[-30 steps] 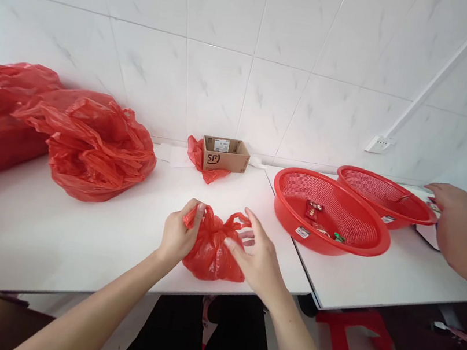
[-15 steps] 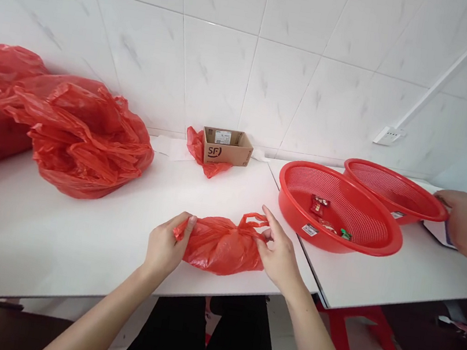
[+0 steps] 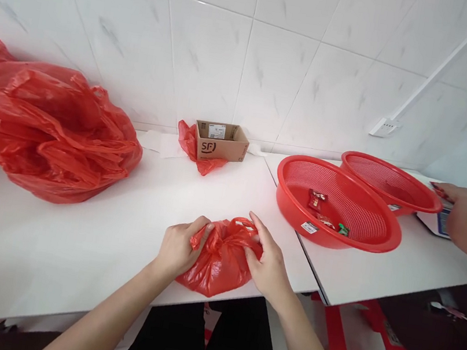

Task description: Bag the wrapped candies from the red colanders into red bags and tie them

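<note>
Red bag, low in the middle

It sits by the white table's front edge. The left hand pinches one end tight, likely to keep it steady. The right hand is half open at a loop; I can't tell if it grips. Centre right, a basket keeps packets together. Upper middle, a box stands further back.

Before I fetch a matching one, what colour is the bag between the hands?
The bag is red, seen best in the head view.
</note>
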### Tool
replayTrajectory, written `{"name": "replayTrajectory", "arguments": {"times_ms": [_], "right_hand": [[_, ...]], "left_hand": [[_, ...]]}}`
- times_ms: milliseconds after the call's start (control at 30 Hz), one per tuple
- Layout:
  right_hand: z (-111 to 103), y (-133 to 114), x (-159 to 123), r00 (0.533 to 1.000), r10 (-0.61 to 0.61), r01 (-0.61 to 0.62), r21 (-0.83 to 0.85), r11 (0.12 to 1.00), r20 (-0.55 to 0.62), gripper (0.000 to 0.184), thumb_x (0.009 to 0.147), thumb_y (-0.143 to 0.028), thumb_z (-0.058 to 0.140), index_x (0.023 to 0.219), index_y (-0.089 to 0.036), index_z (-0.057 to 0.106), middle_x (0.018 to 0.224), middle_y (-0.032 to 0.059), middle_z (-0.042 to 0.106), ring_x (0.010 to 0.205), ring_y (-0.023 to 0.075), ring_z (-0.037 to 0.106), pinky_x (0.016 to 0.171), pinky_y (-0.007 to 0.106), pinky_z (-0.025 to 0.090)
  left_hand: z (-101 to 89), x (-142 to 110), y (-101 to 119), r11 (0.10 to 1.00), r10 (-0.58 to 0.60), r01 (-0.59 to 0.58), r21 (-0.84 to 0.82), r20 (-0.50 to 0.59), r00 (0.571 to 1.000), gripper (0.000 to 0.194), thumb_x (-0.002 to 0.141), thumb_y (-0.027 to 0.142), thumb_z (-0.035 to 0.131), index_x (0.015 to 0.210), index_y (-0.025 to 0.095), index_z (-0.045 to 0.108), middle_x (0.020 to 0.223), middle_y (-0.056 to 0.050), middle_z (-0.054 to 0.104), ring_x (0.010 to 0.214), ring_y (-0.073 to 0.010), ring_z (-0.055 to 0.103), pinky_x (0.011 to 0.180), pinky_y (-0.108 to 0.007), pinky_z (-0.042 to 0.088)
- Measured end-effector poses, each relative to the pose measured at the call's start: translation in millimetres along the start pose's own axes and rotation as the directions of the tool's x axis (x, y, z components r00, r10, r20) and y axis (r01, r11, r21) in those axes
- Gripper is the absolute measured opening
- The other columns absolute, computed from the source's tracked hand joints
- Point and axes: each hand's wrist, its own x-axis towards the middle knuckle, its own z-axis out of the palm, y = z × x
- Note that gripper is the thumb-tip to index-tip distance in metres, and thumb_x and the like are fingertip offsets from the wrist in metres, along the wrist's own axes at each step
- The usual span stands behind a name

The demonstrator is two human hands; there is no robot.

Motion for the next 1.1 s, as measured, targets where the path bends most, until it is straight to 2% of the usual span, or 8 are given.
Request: {"name": "replayTrajectory", "arguments": {"times_ms": [167, 333, 400, 500, 600, 733, 900, 1100], "right_hand": [[-13, -2, 8, 0.995, -0.077, 0.074, -0.065, 0.995, -0.056, 0.072, 0.084, -0.004, 0.041, 0.15, -0.031, 0.027, 0.134, 0.0043, 0.053, 0.116, 0.017, 0.054, 0.1, 0.035, 0.047], [-28, 2, 11, 0.997, -0.052, 0.048, -0.086, 0.995, -0.052, 0.078, 0.081, -0.001, 0.04, 0.151, -0.032, 0.024, 0.134, 0.0039, 0.053, 0.099, 0.0143, 0.058, 0.091, 0.031, 0.051], [-33, 3, 10, 0.999, -0.033, 0.029, -0.096, 0.995, -0.037, 0.077, 0.081, -0.001, 0.039, 0.15, -0.032, 0.025, 0.135, 0.0036, 0.053, 0.104, 0.0154, 0.057, 0.095, 0.034, 0.049], [-35, -3, 8, 1.0, 0.019, -0.019, -0.122, 0.992, -0.006, 0.076, 0.08, -0.002, 0.04, 0.149, -0.032, 0.028, 0.135, 0.003, 0.053, 0.117, 0.0177, 0.052, 0.102, 0.039, 0.046], [-27, -16, 6, 0.999, 0.003, 0.005, -0.148, 0.989, 0.054, 0.077, 0.077, -0.006, 0.047, 0.149, -0.028, 0.029, 0.142, 0.0039, 0.047, 0.13, 0.0198, 0.043, 0.111, 0.042, 0.038], [4, -27, 4, 0.997, 0.009, 0.002, -0.143, 0.99, 0.075, 0.067, 0.088, -0.027, 0.053, 0.15, -0.022, 0.027, 0.15, 0.006, 0.039, 0.14, 0.0234, 0.03, 0.115, 0.047, 0.032], [37, -19, -2, 0.998, 0.066, -0.069, -0.188, 0.98, -0.023, 0.059, 0.098, -0.039, 0.041, 0.151, -0.021, 0.024, 0.154, 0.0056, 0.035, 0.143, 0.0252, 0.027, 0.115, 0.049, 0.033], [41, -6, -7, 0.998, 0.063, -0.067, -0.18, 0.981, -0.028, 0.056, 0.098, -0.04, 0.043, 0.148, -0.02, 0.032, 0.148, 0.0068, 0.044, 0.138, 0.024, 0.037, 0.112, 0.047, 0.038]], "left_hand": [[-8.4, 9, -10, 0.999, -0.036, 0.036, 0.021, -0.014, 0.999, 0.039, 0.098, 0.045, 0.03, 0.085, 0.022, 0.058, 0.048, 0.005, 0.046, 0.042, -0.0123, 0.041, 0.05, -0.023, 0.031], [-13.9, 6, -25, 0.995, -0.004, 0.006, 0.097, -0.022, 1.0, 0.039, 0.096, 0.045, 0.035, 0.085, 0.023, 0.064, 0.045, 0.005, 0.046, 0.04, -0.0122, 0.039, 0.049, -0.024, 0.032], [-15.2, 3, -24, 0.997, -0.017, 0.02, 0.078, -0.033, 0.999, 0.037, 0.095, 0.045, 0.037, 0.087, 0.024, 0.067, 0.053, 0.004, 0.056, 0.045, -0.0122, 0.045, 0.053, -0.024, 0.036], [-17.9, 0, -11, 0.987, -0.16, 0.159, -0.025, -0.047, 0.986, 0.037, 0.094, 0.049, 0.04, 0.092, 0.027, 0.07, 0.081, 0.001, 0.071, 0.063, -0.0142, 0.06, 0.061, -0.025, 0.043], [-16.2, -1, 8, 0.961, -0.259, 0.26, -0.089, 0.019, 0.966, 0.039, 0.093, 0.054, 0.04, 0.102, 0.034, 0.071, 0.107, 0.003, 0.07, 0.09, -0.0182, 0.066, 0.068, -0.027, 0.049], [2.9, -4, 17, 0.97, -0.209, 0.219, -0.109, 0.093, 0.973, 0.039, 0.093, 0.052, 0.039, 0.121, 0.039, 0.065, 0.136, 0.005, 0.058, 0.121, -0.0237, 0.056, 0.091, -0.037, 0.051], [29.4, -6, 3, 0.978, -0.145, 0.157, -0.139, 0.087, 0.986, 0.046, 0.096, 0.046, 0.035, 0.135, 0.032, 0.054, 0.14, 0.002, 0.055, 0.135, -0.0242, 0.044, 0.111, -0.048, 0.038], [33.1, -6, -7, 0.988, -0.107, 0.115, -0.104, 0.078, 0.991, 0.046, 0.095, 0.046, 0.035, 0.132, 0.029, 0.057, 0.137, 0.0, 0.058, 0.133, -0.0252, 0.047, 0.111, -0.05, 0.036]]}}
